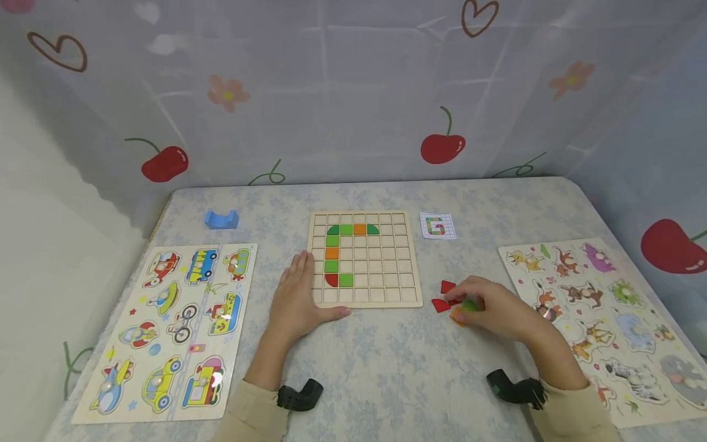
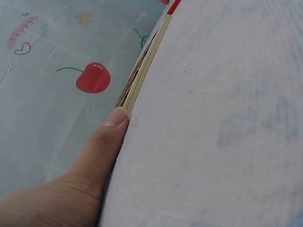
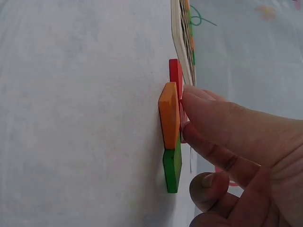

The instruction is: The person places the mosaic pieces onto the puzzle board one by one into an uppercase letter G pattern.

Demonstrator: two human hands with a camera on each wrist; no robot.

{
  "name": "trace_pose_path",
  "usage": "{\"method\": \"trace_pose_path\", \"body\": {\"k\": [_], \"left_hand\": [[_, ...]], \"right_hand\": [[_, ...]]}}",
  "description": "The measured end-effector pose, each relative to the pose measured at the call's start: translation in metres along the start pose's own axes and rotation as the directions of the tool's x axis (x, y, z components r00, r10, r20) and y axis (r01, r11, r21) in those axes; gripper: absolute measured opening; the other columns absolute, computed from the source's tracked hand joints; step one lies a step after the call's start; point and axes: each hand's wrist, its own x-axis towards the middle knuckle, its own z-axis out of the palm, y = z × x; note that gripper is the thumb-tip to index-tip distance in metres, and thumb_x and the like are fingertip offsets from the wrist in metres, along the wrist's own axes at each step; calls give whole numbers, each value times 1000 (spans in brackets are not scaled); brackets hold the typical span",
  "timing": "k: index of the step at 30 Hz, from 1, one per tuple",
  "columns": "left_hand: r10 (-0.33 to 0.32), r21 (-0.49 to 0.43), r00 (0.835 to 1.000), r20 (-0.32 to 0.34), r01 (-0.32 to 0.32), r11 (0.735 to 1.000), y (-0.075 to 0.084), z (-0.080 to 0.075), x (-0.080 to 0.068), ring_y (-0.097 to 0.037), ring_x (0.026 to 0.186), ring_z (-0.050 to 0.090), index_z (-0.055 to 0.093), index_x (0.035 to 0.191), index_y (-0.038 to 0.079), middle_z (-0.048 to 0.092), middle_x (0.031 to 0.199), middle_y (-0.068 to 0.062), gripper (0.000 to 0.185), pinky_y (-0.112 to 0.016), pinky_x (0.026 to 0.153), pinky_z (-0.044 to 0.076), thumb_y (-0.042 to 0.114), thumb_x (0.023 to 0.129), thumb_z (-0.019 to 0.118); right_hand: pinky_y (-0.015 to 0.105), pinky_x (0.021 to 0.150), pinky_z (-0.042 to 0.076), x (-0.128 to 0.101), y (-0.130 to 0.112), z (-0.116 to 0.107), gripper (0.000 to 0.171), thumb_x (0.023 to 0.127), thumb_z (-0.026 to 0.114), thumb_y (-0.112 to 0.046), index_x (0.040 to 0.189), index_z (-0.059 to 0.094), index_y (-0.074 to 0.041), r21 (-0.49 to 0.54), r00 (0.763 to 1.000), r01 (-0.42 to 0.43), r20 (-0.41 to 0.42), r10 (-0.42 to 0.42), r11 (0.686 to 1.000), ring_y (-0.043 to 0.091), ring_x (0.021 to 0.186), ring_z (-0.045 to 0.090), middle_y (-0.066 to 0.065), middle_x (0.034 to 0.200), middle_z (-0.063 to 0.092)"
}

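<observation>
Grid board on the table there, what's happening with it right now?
A person is filling the wooden grid board with coloured tiles; green, orange and red ones already form a C-like shape in its upper left. The left hand lies flat against the board's left edge. The right hand reaches into a small pile of loose tiles right of the board, fingers on a green tile and an orange tile. A pattern card lies beyond the board.

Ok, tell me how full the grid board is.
Mostly empty. The grid board has only nine coloured pieces, forming a partial G; the other cells are bare.
</observation>
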Motion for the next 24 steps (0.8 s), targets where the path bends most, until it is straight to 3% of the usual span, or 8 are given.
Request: {"method": "trace_pose_path", "body": {"k": [12,17,24], "left_hand": [[2,5,1000,2,-2,1000,-1,1,1,-26,157,3,10,159,4,7,168,-10,139,-48,127,11,77,62,76],[4,6,1000,0,-4,1000,-1,1,0,-26,157,3,10,159,4,8,168,-11,139,-49,127,11,77,62,77],[3,0,1000,-1,-3,1000,-1,1,0,-26,157,3,11,159,4,8,168,-10,138,-49,127,11,77,62,76]], "right_hand": [[22,62,44,-4,4,-7,22,80,82,-15,100,75,-23,-31,998,-20,52,21,999,8,71,47,-3,105,63],[22,60,44,-4,3,-9,24,79,83,-16,102,77,-22,-24,997,-20,75,22,1000,9,69,46,-2,105,62],[23,73,45,-1,1,-7,18,77,85,-27,90,72,-27,-120,998,-28,45,34,992,9,86,51,-10,95,63]]}}
